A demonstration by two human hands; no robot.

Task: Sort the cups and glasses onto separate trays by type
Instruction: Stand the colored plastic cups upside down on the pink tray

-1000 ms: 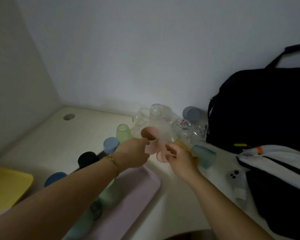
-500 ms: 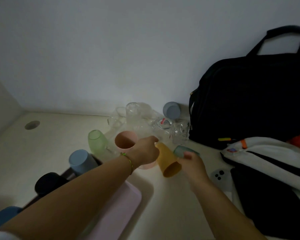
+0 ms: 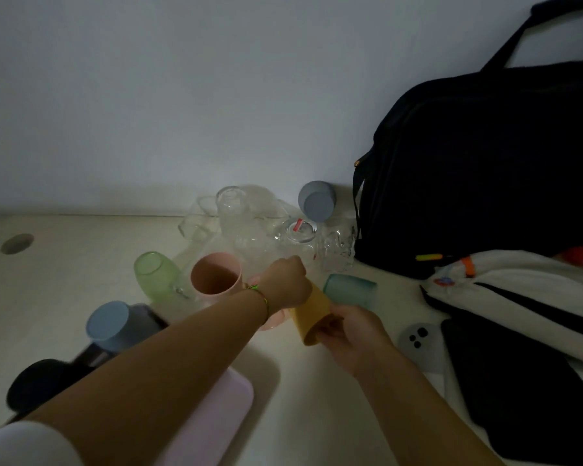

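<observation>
My right hand [image 3: 349,334] grips the lower end of a yellow cup [image 3: 312,311] that is tilted just above the table. My left hand [image 3: 285,284] is curled against the right side of an upright pink cup [image 3: 216,274]; the back of the hand hides its hold. A second pink rim [image 3: 274,322] shows under my left wrist. A green glass [image 3: 152,274] lies left of the pink cup. Several clear glasses [image 3: 260,227] crowd by the wall, with a grey-blue cup [image 3: 317,200]. A teal cup [image 3: 349,289] lies on its side.
A pink tray [image 3: 212,428] sits under my left forearm. A blue cup [image 3: 108,319] and a black cup [image 3: 34,381] stand upside down on a dark tray at the left. A black bag [image 3: 485,163], a white and black garment [image 3: 519,297] and a phone [image 3: 421,344] fill the right.
My right hand has let go of the second pink cup and taken hold of the yellow cup, pulling it nearer. The view has swung right, and my left hand stays by the pink cup.
</observation>
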